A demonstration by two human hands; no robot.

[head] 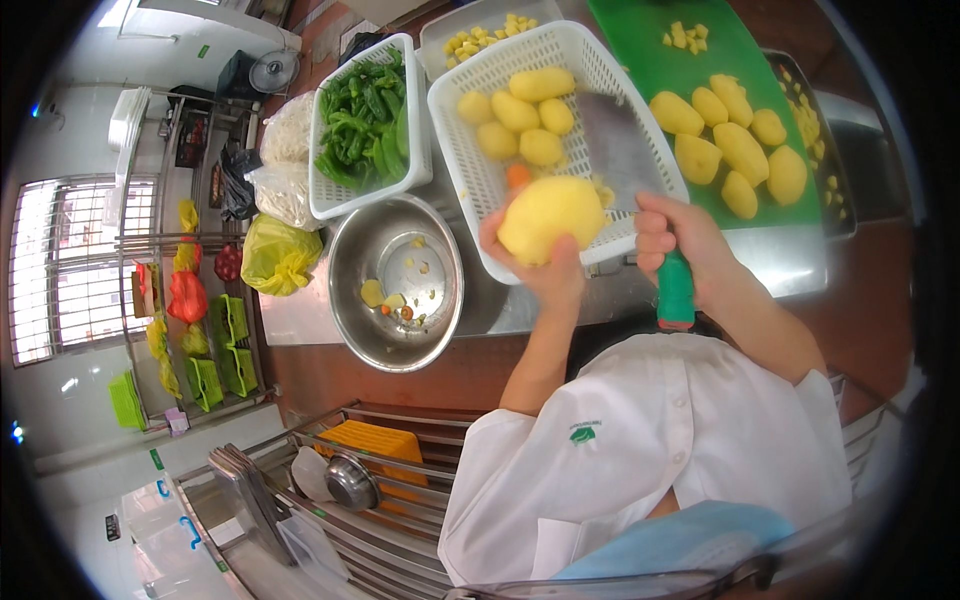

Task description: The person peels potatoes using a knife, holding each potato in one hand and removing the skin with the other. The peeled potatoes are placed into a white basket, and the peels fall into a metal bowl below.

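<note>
My left hand [541, 276] grips a large peeled potato [553, 217], raised over the near side of a white plastic basket [501, 264]. In that basket lie several peeled potatoes [514, 111] and part of an orange carrot [517, 175]. The green handle [676, 289] of a kitchen knife is in my right hand [679, 240]. Its broad blade [619, 146] points away from me over the basket and looks blurred. Small yellow bits [602, 191] show between the potato and the blade. To the right, more peeled potatoes [741, 150] rest on a green cutting board [637, 37].
A steel bowl [341, 300] with scraps stands at the table's near left edge. Behind it is a white basket of green peppers [367, 124], beside bagged goods [281, 255]. Diced potato fills part of a tray [442, 34] at the back. A dark tray [844, 214] lies right of the board.
</note>
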